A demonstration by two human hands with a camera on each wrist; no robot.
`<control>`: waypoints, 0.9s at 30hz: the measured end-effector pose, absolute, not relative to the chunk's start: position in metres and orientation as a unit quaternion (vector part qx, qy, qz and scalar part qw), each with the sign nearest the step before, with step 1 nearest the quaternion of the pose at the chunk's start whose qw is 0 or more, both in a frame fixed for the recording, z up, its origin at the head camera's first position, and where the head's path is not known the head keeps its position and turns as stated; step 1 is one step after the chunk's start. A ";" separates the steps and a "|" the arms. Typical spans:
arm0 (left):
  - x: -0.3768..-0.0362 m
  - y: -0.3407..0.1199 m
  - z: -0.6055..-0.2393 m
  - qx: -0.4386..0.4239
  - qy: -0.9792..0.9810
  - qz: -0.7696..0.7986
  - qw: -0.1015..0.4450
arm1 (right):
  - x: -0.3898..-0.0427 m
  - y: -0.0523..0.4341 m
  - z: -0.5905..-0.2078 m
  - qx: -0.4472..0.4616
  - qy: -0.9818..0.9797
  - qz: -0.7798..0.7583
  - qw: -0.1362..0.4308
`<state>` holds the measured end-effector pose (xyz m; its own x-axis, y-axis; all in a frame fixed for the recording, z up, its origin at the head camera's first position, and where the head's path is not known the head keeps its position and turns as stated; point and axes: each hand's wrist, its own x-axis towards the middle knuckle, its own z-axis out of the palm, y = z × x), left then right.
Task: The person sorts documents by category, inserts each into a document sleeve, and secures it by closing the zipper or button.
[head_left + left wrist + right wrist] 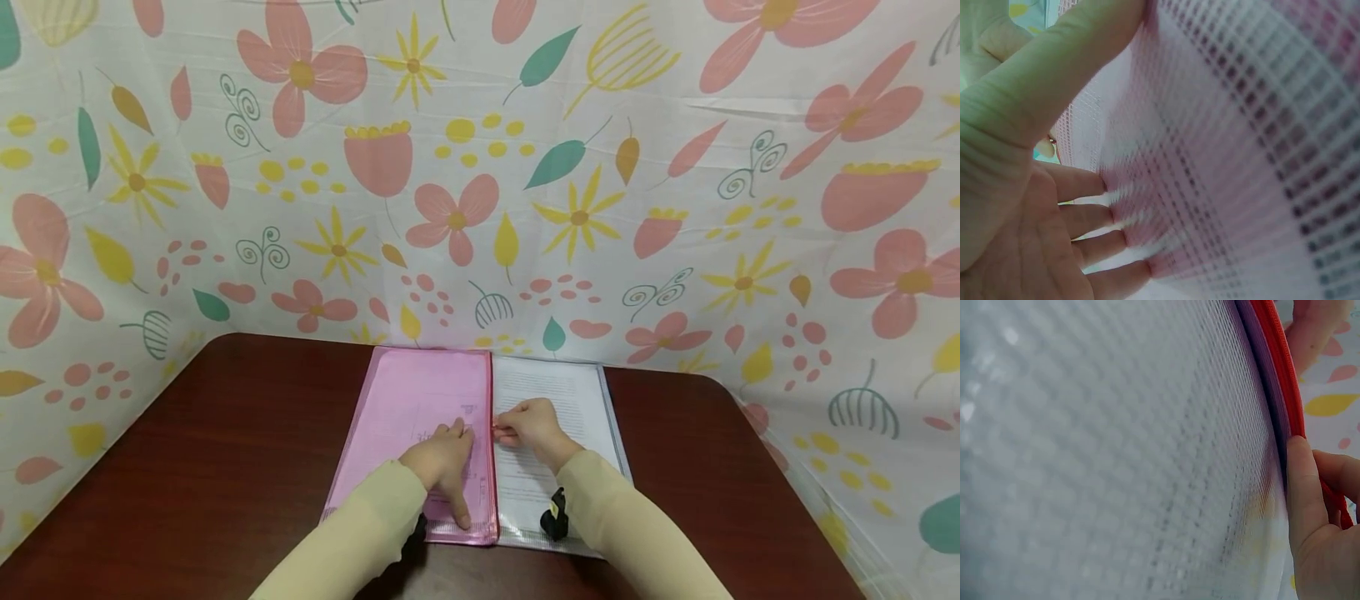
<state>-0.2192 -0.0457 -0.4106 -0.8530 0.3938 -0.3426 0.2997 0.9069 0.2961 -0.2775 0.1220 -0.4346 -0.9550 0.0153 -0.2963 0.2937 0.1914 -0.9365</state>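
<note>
A pink mesh zip pouch with printed paper inside lies flat on the table. My left hand rests on its lower right part, fingers spread and thumb toward the front edge; the left wrist view shows the fingertips on the mesh. Along the pouch's right edge runs a red zipper. My right hand pinches a red pull tab at this zipper between thumb and curled fingers. Under the right hand is a clear mesh pouch holding a printed white sheet, side by side with the pink one.
The dark brown table extends to both sides of the pouches. Behind it hangs a white cloth with flower and leaf prints, which also runs along the sides. A black wrist device hangs by the right sleeve over the clear pouch.
</note>
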 end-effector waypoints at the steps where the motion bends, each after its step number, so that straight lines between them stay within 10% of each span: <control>1: -0.219 -0.045 -0.410 0.182 0.955 0.115 0.201 | -0.279 0.122 -0.435 0.103 0.765 -0.626 0.112; 27: -0.227 -0.045 -0.411 0.185 0.960 0.132 0.162 | -0.283 0.116 -0.432 0.098 0.773 -0.619 0.101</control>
<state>-0.2273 -0.0452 -0.4112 -0.8791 0.3983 -0.2617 0.3130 0.8966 0.3133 -0.2831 0.1159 -0.4319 -0.9606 0.0258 -0.2768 0.2757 0.2157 -0.9367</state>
